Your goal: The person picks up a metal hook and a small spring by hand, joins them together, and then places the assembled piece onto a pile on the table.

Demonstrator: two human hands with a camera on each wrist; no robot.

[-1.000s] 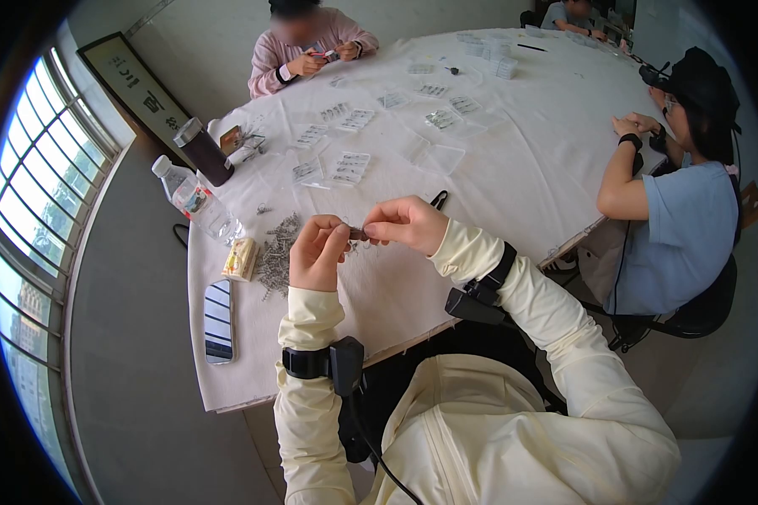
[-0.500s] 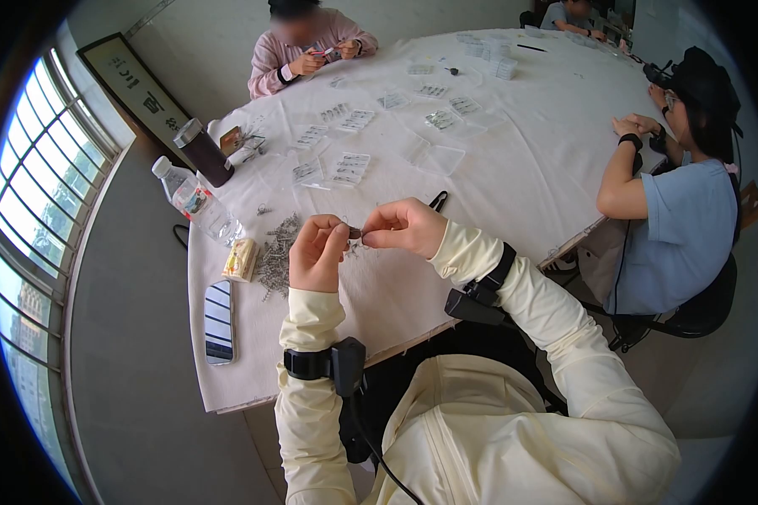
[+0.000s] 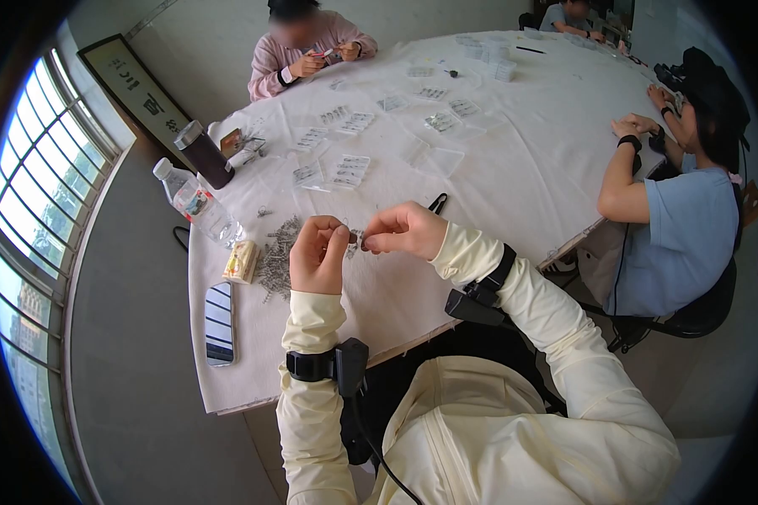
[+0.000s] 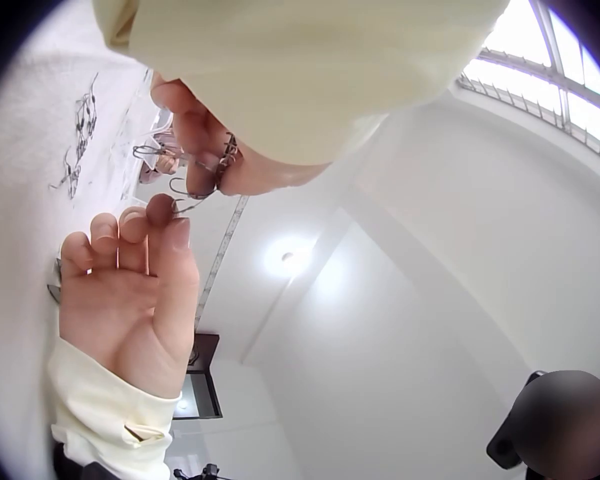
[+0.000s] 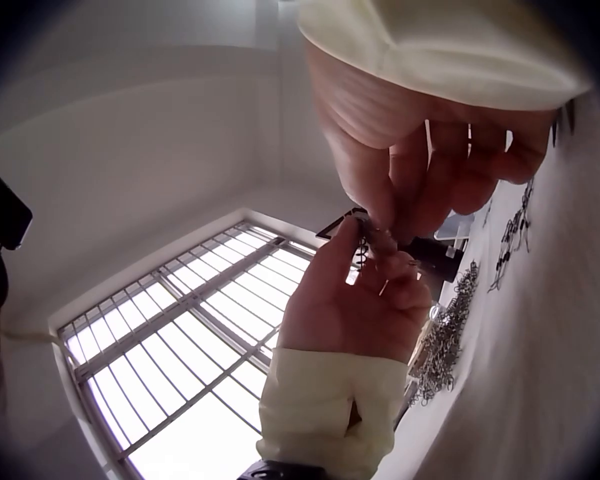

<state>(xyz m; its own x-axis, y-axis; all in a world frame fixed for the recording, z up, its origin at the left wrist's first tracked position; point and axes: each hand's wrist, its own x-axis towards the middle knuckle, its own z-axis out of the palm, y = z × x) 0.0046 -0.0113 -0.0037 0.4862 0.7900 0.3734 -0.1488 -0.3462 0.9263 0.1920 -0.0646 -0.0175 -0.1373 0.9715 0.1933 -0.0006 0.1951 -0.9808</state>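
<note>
I have the left hand pinching dark wire hooks, while the right hand pinches what looks like one hook's thin end.

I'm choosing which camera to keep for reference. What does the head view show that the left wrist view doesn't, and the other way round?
Only the head view: the phone, the plastic bottle and the heap of small metal pieces.

Only the left wrist view: the lit ceiling lamp and, clear enough to make out, the curved hooks at the fingertips.

Both: the left hand, the right hand, the white cloth and part of the barred window.
</note>
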